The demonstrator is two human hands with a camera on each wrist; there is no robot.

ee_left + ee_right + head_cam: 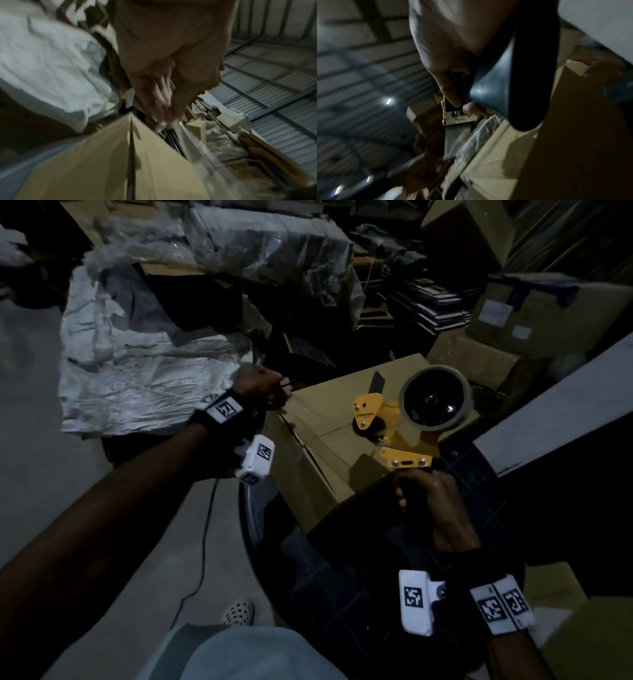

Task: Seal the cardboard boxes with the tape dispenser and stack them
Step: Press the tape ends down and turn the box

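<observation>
right hand (430, 494) clenched on tape dispenser (407, 426) handle, roll end pointing away | left hand (262, 392) pinching tape at cardboard box (329, 419) far-left edge

The head view is dim and underexposed; the far clutter sinks into near-black, and wide-angle distortion bends the edges. Weak light catches the crumpled white plastic sheeting (137, 350) at far left and the yellow metal tape dispenser (394, 422), which throws a soft shadow onto the brown cardboard box (325, 440). Both wrist views are motion-blurred and grainy. Small glare spots glint at the right wrist view's left side.
</observation>
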